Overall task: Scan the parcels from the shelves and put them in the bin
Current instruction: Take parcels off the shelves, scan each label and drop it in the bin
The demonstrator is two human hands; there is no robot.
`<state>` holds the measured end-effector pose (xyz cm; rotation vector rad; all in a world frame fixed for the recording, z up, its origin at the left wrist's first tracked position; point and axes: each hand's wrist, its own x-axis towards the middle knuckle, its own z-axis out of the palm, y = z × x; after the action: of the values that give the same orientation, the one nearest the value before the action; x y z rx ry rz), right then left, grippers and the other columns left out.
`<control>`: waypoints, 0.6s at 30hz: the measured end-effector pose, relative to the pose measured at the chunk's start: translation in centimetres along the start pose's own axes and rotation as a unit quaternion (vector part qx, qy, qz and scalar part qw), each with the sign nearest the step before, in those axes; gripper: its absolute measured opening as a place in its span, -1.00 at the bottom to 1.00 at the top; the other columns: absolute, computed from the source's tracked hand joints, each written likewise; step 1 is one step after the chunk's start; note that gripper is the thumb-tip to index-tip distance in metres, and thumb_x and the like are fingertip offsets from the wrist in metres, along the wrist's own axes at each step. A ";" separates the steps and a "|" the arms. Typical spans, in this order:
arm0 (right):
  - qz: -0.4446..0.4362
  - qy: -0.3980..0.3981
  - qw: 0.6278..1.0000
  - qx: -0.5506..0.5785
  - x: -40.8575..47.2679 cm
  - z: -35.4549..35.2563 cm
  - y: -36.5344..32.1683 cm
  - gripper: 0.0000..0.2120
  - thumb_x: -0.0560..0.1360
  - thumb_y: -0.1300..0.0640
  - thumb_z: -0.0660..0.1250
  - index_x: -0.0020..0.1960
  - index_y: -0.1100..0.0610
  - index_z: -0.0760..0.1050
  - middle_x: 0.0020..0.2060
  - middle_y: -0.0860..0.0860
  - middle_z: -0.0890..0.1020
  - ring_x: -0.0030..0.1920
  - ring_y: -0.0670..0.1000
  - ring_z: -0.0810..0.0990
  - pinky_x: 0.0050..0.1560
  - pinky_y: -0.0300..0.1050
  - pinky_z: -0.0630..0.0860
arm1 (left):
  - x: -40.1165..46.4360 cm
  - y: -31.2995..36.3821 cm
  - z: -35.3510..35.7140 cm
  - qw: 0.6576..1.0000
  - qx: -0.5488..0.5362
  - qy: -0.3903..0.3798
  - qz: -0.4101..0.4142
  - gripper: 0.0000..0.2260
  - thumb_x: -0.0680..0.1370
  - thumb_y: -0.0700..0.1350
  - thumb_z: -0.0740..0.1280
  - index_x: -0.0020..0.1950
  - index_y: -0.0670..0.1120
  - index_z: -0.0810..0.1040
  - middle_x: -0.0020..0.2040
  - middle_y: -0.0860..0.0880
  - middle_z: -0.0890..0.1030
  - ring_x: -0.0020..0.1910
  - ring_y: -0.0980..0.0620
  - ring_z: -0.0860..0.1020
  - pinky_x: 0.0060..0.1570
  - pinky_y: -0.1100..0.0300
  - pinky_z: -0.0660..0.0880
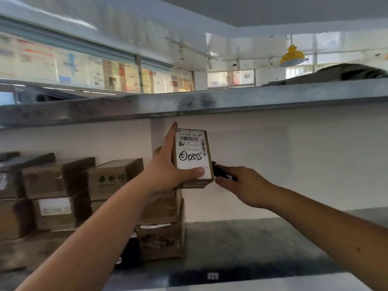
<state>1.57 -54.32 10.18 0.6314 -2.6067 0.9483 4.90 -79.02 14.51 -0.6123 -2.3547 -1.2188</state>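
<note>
**Head view: small parcel held up at the shelf**

The left hand [168, 164] grips a small brown cardboard parcel [193, 158] upright, thumb across its white barcode label, fingers behind. The right hand [243, 185] curls round a small black scanner [218, 171] just beside the parcel's lower right edge. Below, taped cardboard boxes [63, 185] stack toward the left end of the grey metal shelf [252, 244]; its right part lies bare. An upper shelf [210, 101] edge runs close above the parcel.
</note>
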 end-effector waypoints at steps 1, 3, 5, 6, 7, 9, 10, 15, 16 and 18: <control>0.001 0.002 1.000 0.000 -0.6 -0.4 0.6 -0.49 0.66 -0.24 0.21 0.59 -0.22 0.31 0.32 -0.12 0.58 0.05 -0.19 0.53 -0.07 -0.39 0.37 | -0.4 0.3 0.7 1.000 0.004 -0.001 0.011 0.22 0.35 0.03 0.68 0.66 0.32 -0.19 0.34 0.37 0.41 0.35 0.19 0.49 0.30 0.24 0.45; 0.003 0.005 1.000 0.009 -1.9 -1.0 1.9 -0.48 0.65 -0.25 0.22 0.59 -0.23 0.29 0.39 -0.11 0.56 0.18 -0.15 0.54 0.06 -0.33 0.43 | -0.8 1.0 2.5 1.000 0.008 0.006 0.028 0.22 0.31 0.00 0.70 0.63 0.39 -0.14 0.35 0.34 0.42 0.35 0.13 0.51 0.38 0.12 0.47; 0.010 0.013 1.000 0.024 -3.2 -1.8 3.2 -0.46 0.65 -0.25 0.22 0.60 -0.22 0.27 0.42 -0.12 0.53 0.22 -0.14 0.54 0.11 -0.32 0.44 | -0.7 1.9 4.4 0.999 0.006 0.025 0.033 0.22 0.19 0.08 0.70 0.57 0.51 -0.07 0.45 0.15 0.41 0.37 0.00 0.51 0.40 -0.16 0.50; 0.014 0.019 0.999 0.030 -3.9 -2.2 3.7 -0.45 0.65 -0.25 0.22 0.61 -0.21 0.26 0.42 -0.12 0.53 0.19 -0.16 0.55 0.08 -0.35 0.44 | -0.6 2.3 5.4 0.999 0.000 0.035 0.034 0.21 0.15 0.11 0.68 0.55 0.54 -0.05 0.47 0.09 0.39 0.38 -0.05 0.50 0.38 -0.24 0.50; 0.017 0.025 0.999 0.035 -4.6 -2.6 4.3 -0.44 0.65 -0.26 0.22 0.61 -0.20 0.26 0.42 -0.12 0.53 0.16 -0.17 0.56 0.06 -0.36 0.46 | -0.4 2.6 6.5 0.998 -0.007 0.040 0.038 0.20 0.14 0.11 0.67 0.54 0.55 -0.03 0.48 0.07 0.38 0.38 -0.06 0.48 0.38 -0.26 0.49; 0.023 0.034 0.999 0.035 -6.0 -3.5 5.5 -0.44 0.64 -0.26 0.22 0.61 -0.21 0.25 0.42 -0.12 0.53 0.13 -0.16 0.58 0.15 -0.25 0.53 | -0.1 3.4 8.5 0.997 -0.006 0.054 0.047 0.17 0.21 0.07 0.70 0.57 0.48 -0.01 0.49 0.06 0.36 0.41 -0.03 0.44 0.44 -0.19 0.43; 0.028 0.034 0.999 0.030 -6.7 -3.9 6.2 -0.44 0.64 -0.26 0.22 0.61 -0.21 0.25 0.41 -0.11 0.53 0.14 -0.14 0.58 0.19 -0.19 0.54 | -0.2 3.7 9.6 0.997 0.000 0.060 0.053 0.16 0.25 0.06 0.70 0.60 0.42 0.00 0.50 0.06 0.34 0.43 0.01 0.40 0.47 -0.08 0.37; 0.062 0.025 0.998 0.009 -10.2 -5.4 9.7 -0.45 0.65 -0.25 0.21 0.61 -0.20 0.26 0.38 -0.07 0.55 0.18 -0.13 0.54 0.06 -0.24 0.44 | -0.9 3.5 15.0 0.998 -0.005 0.039 0.055 0.23 0.20 0.06 0.74 0.63 0.33 -0.01 0.52 0.09 0.29 0.28 0.24 0.35 0.34 0.21 0.28; 0.069 0.023 0.997 0.005 -10.9 -5.6 10.4 -0.46 0.65 -0.25 0.20 0.61 -0.20 0.27 0.34 -0.07 0.57 0.13 -0.14 0.55 0.01 -0.25 0.43 | -1.1 3.2 16.0 0.998 -0.013 0.032 0.051 0.23 0.19 0.07 0.75 0.63 0.35 0.00 0.52 0.10 0.29 0.33 0.20 0.35 0.38 0.18 0.30; 0.081 0.012 0.997 -0.009 -12.1 -5.8 11.6 -0.49 0.67 -0.24 0.19 0.59 -0.20 0.31 0.19 -0.11 0.60 -0.01 -0.21 0.56 -0.09 -0.28 0.43 | -1.5 2.3 18.0 0.998 -0.033 0.030 0.037 0.24 0.17 0.08 0.76 0.62 0.38 0.01 0.50 0.12 0.31 0.40 0.13 0.37 0.45 0.09 0.35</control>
<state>6.92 -38.91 3.27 0.4066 -2.6730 0.9715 4.54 -63.08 5.63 -0.6697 -2.2303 -1.2685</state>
